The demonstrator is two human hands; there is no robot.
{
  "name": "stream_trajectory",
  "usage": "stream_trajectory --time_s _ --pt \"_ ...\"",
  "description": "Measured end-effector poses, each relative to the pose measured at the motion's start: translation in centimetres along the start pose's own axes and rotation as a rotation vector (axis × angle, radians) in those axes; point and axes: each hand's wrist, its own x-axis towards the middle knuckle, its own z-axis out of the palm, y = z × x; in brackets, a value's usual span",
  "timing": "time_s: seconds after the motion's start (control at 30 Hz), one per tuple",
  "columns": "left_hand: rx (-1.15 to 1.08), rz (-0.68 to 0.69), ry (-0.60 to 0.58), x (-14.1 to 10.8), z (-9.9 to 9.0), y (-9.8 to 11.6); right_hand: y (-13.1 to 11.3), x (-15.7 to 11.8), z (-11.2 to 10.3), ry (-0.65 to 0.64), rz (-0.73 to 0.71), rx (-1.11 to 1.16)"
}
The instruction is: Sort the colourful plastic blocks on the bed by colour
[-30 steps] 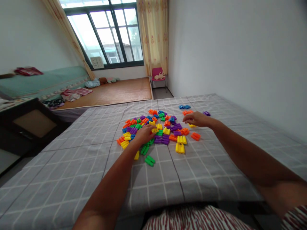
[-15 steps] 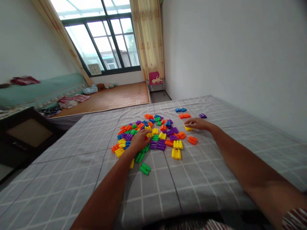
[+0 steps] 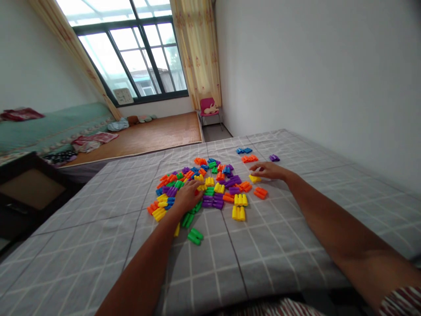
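Observation:
My left hand (image 3: 188, 195) rests over the left part of a heap of coloured plastic building blocks, each shaped like joined tubes. Its fingers reach forward and apart, close to yellow blocks (image 3: 199, 178); a bit of red shows by the thumb. On the right, my right hand (image 3: 270, 170) hovers low above the bed, fingers slightly curled and parted. A yellow block (image 3: 255, 178) lies just under its fingertips, and I see no firm grip on it. Nearer me are an orange block (image 3: 261, 192), joined yellow blocks (image 3: 239, 213) and a green block (image 3: 195, 236).
The blocks lie on a grey checked bedsheet (image 3: 279, 245). Farther back are blue (image 3: 244, 150), orange (image 3: 250, 159) and purple blocks (image 3: 274, 158). A dark cabinet (image 3: 23, 188) stands at left, with a pink chair (image 3: 208, 106) beyond the bed and a white wall on the right.
The whole view has shifted slightly left. My right fingers have lifted a little off the yellow block, which shows more now. My left hand stays at the heap.

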Motion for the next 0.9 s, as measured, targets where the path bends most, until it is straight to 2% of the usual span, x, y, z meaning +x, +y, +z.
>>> stream_trajectory --time_s 0.1,0.23,0.33,0.43,0.57,0.7,0.8,0.9 --pt "-0.003 0.004 0.001 0.0 0.0 0.0 1.9 0.2 -0.6 0.217 0.099 -0.121" --pt "-0.002 0.002 0.010 0.0 0.1 -0.1 5.7 -0.2 -1.9 0.548 0.233 -0.311" --pt "-0.003 -0.007 0.013 0.0 0.2 -0.1 8.0 -0.7 -3.0 0.695 0.329 -0.309" --pt "-0.006 -0.010 0.009 0.1 0.3 -0.2 9.1 -0.2 -4.4 0.684 0.380 -0.292" --pt "-0.011 -0.011 0.014 0.1 0.3 -0.1 9.2 1.6 -5.7 0.531 0.429 -0.412" --pt "-0.017 -0.004 0.024 0.0 0.1 0.0 9.5 2.7 -4.7 0.400 0.461 -0.422" --pt "-0.018 -0.001 0.025 -0.1 0.0 0.1 10.5 2.4 -3.0 0.480 0.442 -0.423" --pt "-0.005 -0.013 0.013 -0.1 -0.1 0.2 11.7 1.9 -2.2 0.584 0.484 -0.408"
